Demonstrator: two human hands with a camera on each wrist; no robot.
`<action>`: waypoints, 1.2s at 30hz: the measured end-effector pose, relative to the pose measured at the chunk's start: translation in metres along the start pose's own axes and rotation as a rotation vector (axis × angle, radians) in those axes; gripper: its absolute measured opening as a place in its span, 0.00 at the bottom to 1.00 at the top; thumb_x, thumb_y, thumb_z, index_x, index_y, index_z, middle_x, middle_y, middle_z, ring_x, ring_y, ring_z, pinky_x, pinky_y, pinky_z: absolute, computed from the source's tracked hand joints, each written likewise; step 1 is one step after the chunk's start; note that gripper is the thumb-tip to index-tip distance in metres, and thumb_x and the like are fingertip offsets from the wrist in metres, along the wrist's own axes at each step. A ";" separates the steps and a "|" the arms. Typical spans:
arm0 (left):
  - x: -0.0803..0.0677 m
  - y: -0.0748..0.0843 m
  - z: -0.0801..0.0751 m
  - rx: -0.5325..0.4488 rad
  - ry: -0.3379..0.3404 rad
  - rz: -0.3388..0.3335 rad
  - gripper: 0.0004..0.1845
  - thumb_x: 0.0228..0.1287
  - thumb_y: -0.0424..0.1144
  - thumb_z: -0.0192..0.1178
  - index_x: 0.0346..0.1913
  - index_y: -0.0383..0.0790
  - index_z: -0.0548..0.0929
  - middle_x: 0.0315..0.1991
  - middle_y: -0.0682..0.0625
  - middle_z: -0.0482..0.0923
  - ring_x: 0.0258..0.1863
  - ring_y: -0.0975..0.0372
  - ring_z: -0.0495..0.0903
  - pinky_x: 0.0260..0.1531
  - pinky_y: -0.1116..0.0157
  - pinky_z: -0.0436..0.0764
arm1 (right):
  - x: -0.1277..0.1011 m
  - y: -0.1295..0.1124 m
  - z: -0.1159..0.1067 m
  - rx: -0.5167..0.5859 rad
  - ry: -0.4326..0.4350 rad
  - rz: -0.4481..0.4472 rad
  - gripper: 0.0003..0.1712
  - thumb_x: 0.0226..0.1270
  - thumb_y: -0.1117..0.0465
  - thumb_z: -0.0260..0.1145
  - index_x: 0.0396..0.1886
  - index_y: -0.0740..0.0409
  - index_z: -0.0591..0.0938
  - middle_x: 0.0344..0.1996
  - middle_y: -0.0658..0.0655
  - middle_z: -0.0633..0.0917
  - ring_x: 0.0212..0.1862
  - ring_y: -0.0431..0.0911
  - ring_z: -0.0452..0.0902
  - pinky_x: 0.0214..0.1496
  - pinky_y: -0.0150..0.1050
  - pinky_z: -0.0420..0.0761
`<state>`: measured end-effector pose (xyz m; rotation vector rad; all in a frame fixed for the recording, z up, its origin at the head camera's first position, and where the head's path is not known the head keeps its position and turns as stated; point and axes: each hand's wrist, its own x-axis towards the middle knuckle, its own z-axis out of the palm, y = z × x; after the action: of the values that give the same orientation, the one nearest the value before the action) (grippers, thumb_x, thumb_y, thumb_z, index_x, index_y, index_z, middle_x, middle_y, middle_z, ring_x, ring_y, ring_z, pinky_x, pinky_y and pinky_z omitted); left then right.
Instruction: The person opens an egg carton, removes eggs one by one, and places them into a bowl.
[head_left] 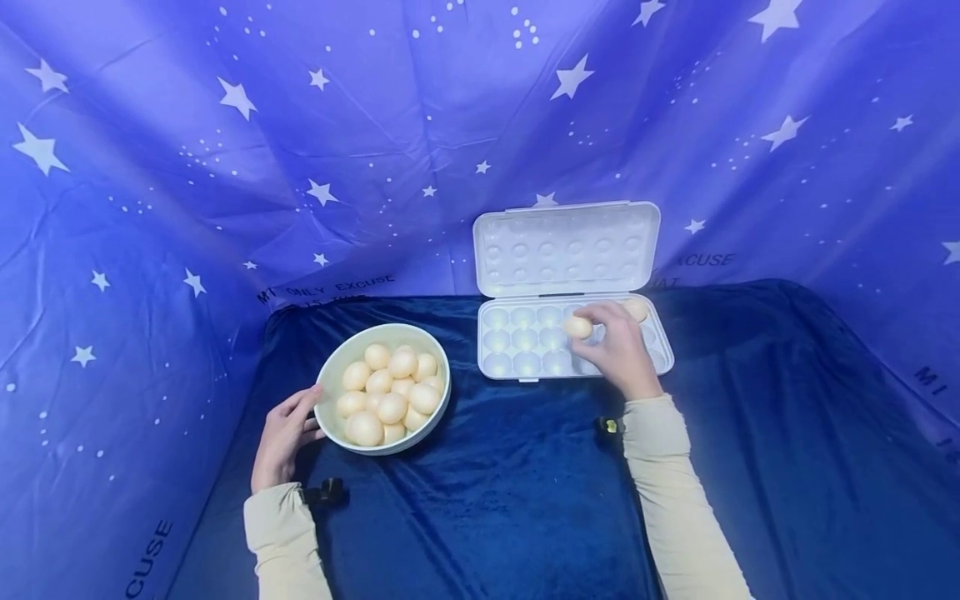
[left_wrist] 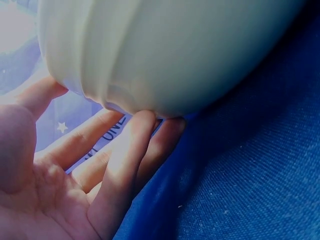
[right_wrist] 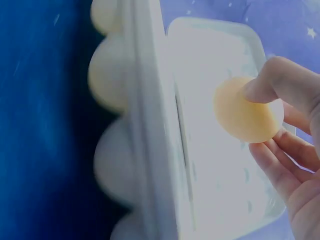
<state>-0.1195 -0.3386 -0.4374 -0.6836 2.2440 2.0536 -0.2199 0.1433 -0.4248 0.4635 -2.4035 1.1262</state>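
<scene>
A white egg tray [head_left: 510, 367] lies open on the dark blue cloth, its lid [head_left: 566, 248] standing up behind it. My right hand [head_left: 611, 346] pinches a pale egg [head_left: 577, 327] [right_wrist: 246, 116] just over the tray's cups. Another egg [head_left: 637, 309] sits in a far right cup. At the left stands a white bowl [head_left: 341, 354] [left_wrist: 170, 50] holding several eggs [head_left: 390, 387]. My left hand [head_left: 283, 433] [left_wrist: 100, 165] rests against the bowl's left side, fingers straight and touching its base.
The dark blue cloth [head_left: 510, 492] covers the table. A purple star-printed sheet [head_left: 375, 125] rises behind and on both sides. Both forearms wear cream sleeves [head_left: 675, 500] with small dark wrist devices.
</scene>
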 end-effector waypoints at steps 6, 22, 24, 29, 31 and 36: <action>0.000 0.000 0.000 -0.015 0.001 0.003 0.31 0.69 0.54 0.62 0.64 0.33 0.74 0.37 0.63 0.81 0.31 0.68 0.86 0.33 0.70 0.88 | 0.014 -0.029 0.012 0.026 -0.034 0.004 0.22 0.46 0.68 0.75 0.46 0.63 0.85 0.46 0.62 0.84 0.52 0.57 0.77 0.55 0.52 0.77; 0.003 -0.003 0.000 -0.018 0.004 0.015 0.32 0.69 0.54 0.62 0.63 0.31 0.74 0.37 0.61 0.81 0.30 0.67 0.86 0.32 0.70 0.87 | 0.033 -0.089 0.071 0.112 -0.181 -0.076 0.20 0.50 0.68 0.75 0.45 0.60 0.85 0.47 0.59 0.83 0.52 0.52 0.76 0.57 0.48 0.79; 0.003 -0.004 0.000 -0.017 0.009 0.011 0.32 0.69 0.54 0.62 0.63 0.31 0.73 0.37 0.61 0.81 0.30 0.68 0.86 0.32 0.70 0.87 | 0.035 -0.095 0.077 0.117 -0.200 -0.086 0.19 0.50 0.68 0.75 0.45 0.59 0.85 0.47 0.58 0.83 0.52 0.52 0.76 0.57 0.48 0.79; 0.003 -0.004 0.000 -0.016 0.013 0.004 0.32 0.69 0.53 0.62 0.63 0.31 0.73 0.37 0.61 0.81 0.29 0.68 0.86 0.31 0.70 0.87 | 0.038 -0.106 0.091 0.111 -0.246 -0.125 0.19 0.49 0.67 0.75 0.44 0.59 0.85 0.47 0.58 0.82 0.52 0.51 0.76 0.56 0.46 0.80; 0.004 -0.005 0.000 -0.017 0.012 0.007 0.32 0.69 0.53 0.62 0.63 0.31 0.73 0.37 0.61 0.81 0.29 0.68 0.86 0.31 0.70 0.87 | 0.038 -0.110 0.098 0.097 -0.269 -0.146 0.18 0.50 0.67 0.75 0.44 0.60 0.85 0.47 0.58 0.82 0.51 0.51 0.76 0.56 0.46 0.80; 0.004 -0.004 0.000 -0.026 0.007 0.013 0.30 0.68 0.53 0.63 0.61 0.32 0.75 0.36 0.61 0.82 0.30 0.67 0.86 0.32 0.70 0.88 | 0.038 -0.119 0.112 0.074 -0.331 -0.193 0.18 0.51 0.66 0.75 0.44 0.59 0.85 0.46 0.57 0.83 0.52 0.51 0.76 0.58 0.44 0.79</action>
<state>-0.1219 -0.3395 -0.4425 -0.6804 2.2351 2.0933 -0.2240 -0.0215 -0.3937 0.9518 -2.5277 1.1278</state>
